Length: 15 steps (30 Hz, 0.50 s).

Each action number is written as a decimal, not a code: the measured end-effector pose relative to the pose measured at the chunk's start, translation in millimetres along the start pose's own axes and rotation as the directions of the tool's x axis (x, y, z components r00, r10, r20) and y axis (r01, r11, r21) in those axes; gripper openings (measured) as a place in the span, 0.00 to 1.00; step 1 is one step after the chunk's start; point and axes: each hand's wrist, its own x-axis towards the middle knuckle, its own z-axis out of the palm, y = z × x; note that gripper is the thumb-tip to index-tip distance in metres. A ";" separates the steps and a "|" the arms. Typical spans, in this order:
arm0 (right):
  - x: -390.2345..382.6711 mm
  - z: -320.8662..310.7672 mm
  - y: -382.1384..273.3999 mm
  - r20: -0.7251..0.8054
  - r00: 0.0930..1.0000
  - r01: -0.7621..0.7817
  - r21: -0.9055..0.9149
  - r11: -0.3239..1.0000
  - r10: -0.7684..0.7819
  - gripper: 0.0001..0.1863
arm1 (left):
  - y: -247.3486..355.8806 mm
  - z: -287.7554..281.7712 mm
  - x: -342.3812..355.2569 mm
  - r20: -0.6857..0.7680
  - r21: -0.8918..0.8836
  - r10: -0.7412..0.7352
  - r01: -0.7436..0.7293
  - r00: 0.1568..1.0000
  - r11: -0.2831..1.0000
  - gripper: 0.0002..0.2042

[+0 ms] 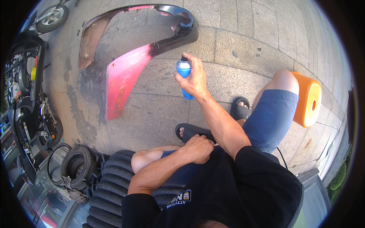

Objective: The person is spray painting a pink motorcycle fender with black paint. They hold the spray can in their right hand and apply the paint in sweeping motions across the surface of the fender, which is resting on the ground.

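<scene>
My right hand [194,76] is stretched out ahead, wrapped round a blue spray can [184,71] with a finger on its black nozzle. Beyond it, on the paving, lies a curved plastic vehicle panel [131,62]. The panel's near arm is pink, fading into glossy black round the bend; its far left end looks brownish. The can is held apart from the panel, to the right of its pink arm. My left hand [198,149] rests closed at my lap, and whatever its fingers may hold is hidden.
An orange plastic stool [307,99] stands at the right by my knee. Several stacked black tyres [114,186] rise at the lower left, near loose tyres [77,167]. A parked motorbike [28,110] lines the left side. Dark overspray stains the stone paving [76,110].
</scene>
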 end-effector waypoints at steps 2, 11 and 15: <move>1.2 -1.6 -1.0 0.026 1.000 0.002 0.007 1.000 -0.003 0.38 | -0.6 -1.8 0.0 0.008 0.000 -0.001 0.001 1.000 1.000 0.08; 9.5 -5.0 -27.4 0.125 0.986 0.109 0.031 0.994 -0.112 0.38 | -1.3 -5.4 1.2 0.008 -0.016 0.003 -0.003 1.000 1.000 0.08; 13.5 -6.8 -39.5 0.166 0.977 0.132 0.042 0.990 -0.138 0.38 | -1.9 -6.3 0.9 0.027 0.005 -0.014 0.014 1.000 1.000 0.08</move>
